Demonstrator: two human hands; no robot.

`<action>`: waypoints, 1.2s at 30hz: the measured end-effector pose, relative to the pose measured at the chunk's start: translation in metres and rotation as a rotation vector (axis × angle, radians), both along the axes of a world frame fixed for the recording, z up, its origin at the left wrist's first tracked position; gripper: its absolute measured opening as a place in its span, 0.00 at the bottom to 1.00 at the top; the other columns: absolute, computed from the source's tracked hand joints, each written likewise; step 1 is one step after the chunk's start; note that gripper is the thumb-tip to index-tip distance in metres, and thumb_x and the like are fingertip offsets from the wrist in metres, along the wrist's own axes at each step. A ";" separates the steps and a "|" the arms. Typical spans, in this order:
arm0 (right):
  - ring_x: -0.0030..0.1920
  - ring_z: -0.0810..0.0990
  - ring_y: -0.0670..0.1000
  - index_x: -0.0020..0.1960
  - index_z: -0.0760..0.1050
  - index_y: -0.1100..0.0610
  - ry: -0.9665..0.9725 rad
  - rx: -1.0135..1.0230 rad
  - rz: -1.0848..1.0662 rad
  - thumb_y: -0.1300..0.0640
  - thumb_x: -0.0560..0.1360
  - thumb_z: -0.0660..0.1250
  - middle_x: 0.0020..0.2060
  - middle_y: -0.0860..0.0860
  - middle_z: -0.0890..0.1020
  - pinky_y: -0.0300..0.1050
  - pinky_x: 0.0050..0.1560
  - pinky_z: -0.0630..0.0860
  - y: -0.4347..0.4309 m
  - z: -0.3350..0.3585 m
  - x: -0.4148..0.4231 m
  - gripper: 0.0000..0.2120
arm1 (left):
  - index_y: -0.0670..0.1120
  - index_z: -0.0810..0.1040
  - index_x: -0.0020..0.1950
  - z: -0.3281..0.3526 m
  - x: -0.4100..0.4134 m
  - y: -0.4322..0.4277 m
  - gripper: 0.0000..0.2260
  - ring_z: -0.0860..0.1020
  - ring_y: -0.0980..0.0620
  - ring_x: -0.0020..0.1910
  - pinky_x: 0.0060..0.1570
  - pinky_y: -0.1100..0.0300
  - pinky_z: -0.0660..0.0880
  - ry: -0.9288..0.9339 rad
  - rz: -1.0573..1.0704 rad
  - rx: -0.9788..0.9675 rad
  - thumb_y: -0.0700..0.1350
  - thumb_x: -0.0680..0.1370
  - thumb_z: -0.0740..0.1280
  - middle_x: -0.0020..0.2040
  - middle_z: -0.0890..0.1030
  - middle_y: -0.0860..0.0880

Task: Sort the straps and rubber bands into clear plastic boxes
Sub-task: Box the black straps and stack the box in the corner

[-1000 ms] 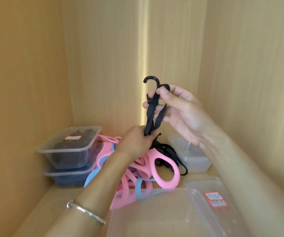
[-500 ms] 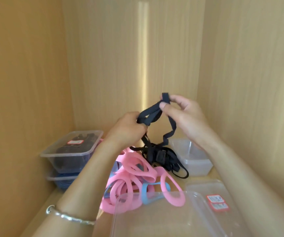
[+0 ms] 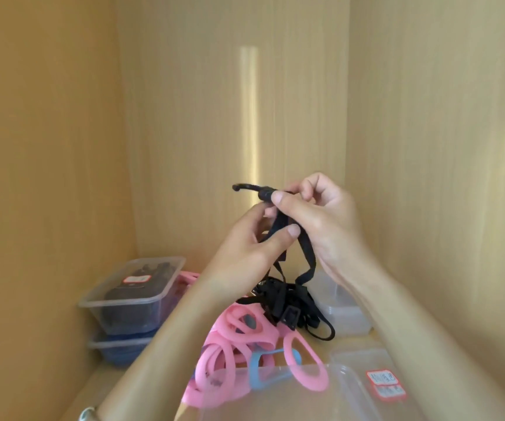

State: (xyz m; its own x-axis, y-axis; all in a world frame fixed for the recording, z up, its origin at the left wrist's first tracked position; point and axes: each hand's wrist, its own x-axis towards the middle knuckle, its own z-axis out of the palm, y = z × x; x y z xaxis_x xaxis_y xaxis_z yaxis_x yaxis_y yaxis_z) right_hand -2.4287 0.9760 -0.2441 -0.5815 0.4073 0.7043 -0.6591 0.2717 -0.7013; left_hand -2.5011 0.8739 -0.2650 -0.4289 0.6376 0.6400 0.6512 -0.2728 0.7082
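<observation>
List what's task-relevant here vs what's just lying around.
Job:
- black strap, pinched by left hand and right hand
- black strap pile
- pink bands, blue band
- front clear box, stacked lidded boxes, small rear box

Incidental:
- bracelet
- wooden walls
- red-labelled clear piece, lid or box unclear

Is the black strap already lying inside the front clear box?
No, the left hand and the right hand hold the black strap in the air, above the front clear box.

Front clear box (image 3: 290, 402) cropped below
</observation>
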 end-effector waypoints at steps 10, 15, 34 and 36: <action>0.36 0.73 0.46 0.44 0.82 0.48 -0.368 0.483 -0.340 0.47 0.74 0.69 0.36 0.49 0.76 0.43 0.41 0.70 0.006 -0.007 -0.003 0.06 | 0.58 0.57 0.76 -0.002 -0.010 -0.003 0.27 0.67 0.55 0.70 0.66 0.63 0.65 0.162 0.195 -0.033 0.35 0.81 0.56 0.74 0.68 0.52; 0.27 0.75 0.46 0.46 0.77 0.54 -0.386 0.236 -0.143 0.55 0.77 0.68 0.32 0.51 0.78 0.39 0.29 0.72 0.003 -0.002 0.006 0.03 | 0.73 0.47 0.69 -0.006 -0.007 0.000 0.36 0.78 0.59 0.44 0.47 0.63 0.74 0.136 0.051 -0.069 0.35 0.78 0.56 0.67 0.74 0.48; 0.50 0.84 0.59 0.43 0.72 0.59 0.109 -0.205 0.688 0.62 0.73 0.60 0.32 0.52 0.73 0.44 0.50 0.81 -0.008 0.023 0.037 0.03 | 0.56 0.76 0.54 -0.039 -0.017 0.021 0.13 0.79 0.60 0.38 0.40 0.67 0.75 0.081 0.151 -0.181 0.48 0.72 0.72 0.40 0.81 0.56; 0.49 0.84 0.58 0.44 0.71 0.59 0.144 -0.244 0.712 0.62 0.72 0.62 0.32 0.52 0.73 0.44 0.50 0.81 -0.008 0.023 0.038 0.01 | 0.55 0.73 0.56 -0.042 -0.020 0.022 0.17 0.79 0.60 0.45 0.45 0.66 0.75 0.064 0.163 -0.137 0.45 0.71 0.74 0.46 0.81 0.55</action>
